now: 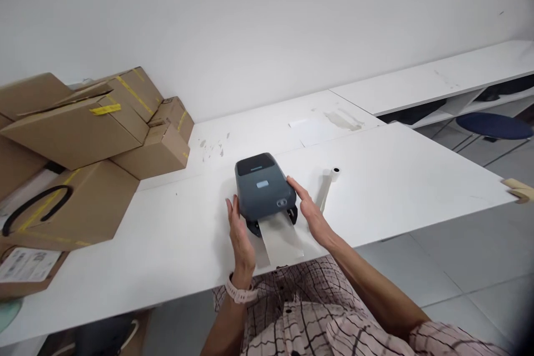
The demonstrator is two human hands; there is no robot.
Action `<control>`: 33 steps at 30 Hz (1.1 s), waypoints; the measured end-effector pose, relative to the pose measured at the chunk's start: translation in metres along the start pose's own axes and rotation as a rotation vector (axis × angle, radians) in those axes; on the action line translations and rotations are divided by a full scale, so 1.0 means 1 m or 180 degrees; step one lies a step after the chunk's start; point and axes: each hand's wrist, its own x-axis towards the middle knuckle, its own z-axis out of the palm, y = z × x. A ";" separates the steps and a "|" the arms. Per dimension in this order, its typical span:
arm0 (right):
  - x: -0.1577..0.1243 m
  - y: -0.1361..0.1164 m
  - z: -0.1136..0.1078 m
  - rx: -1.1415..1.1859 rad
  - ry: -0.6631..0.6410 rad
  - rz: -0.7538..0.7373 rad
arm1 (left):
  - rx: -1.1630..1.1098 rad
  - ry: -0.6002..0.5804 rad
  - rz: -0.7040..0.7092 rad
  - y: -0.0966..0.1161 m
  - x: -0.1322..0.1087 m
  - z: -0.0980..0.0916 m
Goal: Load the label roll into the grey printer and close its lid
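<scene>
A dark grey label printer (263, 184) sits near the front of the white table, its lid down. From its front end a strip of pale label paper (281, 239) hangs out toward the table edge. My left hand (242, 239) is pressed along the printer's left side, fingers pointing up and partly hidden behind it. On the other side my right hand (311, 211) rests its extended fingers against the printer's right flank. Between them, both hands hold the printer. Just right of my right hand lies a small white paper roll (335, 174) with a length unrolled.
Several cardboard boxes (79, 130) are piled on the left of the white table (400, 178). A black curved strap (39, 206) lies across one box. A white sheet (312, 131) is at the back. At the right are a blue stool (494, 125) and a tan object (518, 190) at the table corner.
</scene>
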 end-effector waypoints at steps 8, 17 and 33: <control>0.136 -0.051 -0.002 -0.0581 0.0242 -0.0842 | 0.0530 0.0323 -0.0307 -0.003 0.084 -0.006; 0.230 -0.040 0.000 -0.1384 0.0101 -0.0906 | 0.1945 -0.0879 -0.0983 -0.020 0.092 -0.009; 0.151 -0.003 0.026 -0.2588 -0.2001 -0.0847 | 0.3020 -0.1039 -0.0860 -0.003 0.096 0.002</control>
